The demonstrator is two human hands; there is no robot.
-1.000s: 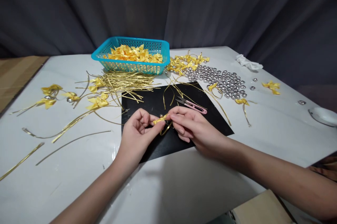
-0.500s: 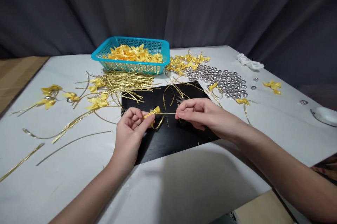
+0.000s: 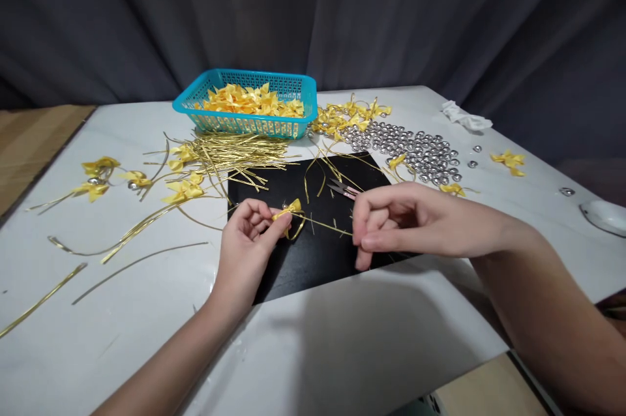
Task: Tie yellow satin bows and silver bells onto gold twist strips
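Note:
Between the thumb and fingers of my left hand (image 3: pixel 254 227) is a yellow ribbon bow (image 3: pixel 289 208), held over a black mat (image 3: pixel 298 266). A thin gold tie (image 3: pixel 325 225) runs from the bow toward my right hand (image 3: pixel 391 223), whose thumb and fingers are pinched at its far end. The exact grip point is hidden by the fingers. A loop of gold tie hangs below the bow, and a small shiny bead shows beside it. Just behind my right hand lies a pair of thread snips (image 3: pixel 343 188), partly covered by the hand.
A blue basket (image 3: pixel 247 122) of yellow ribbon pieces stands at the back, with a bundle of gold ties (image 3: pixel 239 155) before it. Silver beads (image 3: pixel 415 148) spread to its right. Finished-looking bows (image 3: pixel 183 189) lie left. A white cloth (image 3: pixel 464 117) and white dish (image 3: pixel 604 217) are right.
My right hand has moved right and toward me, drawing out a longer stretch of the gold tie, which now slopes down. The snips are more exposed. My left hand keeps the bow.

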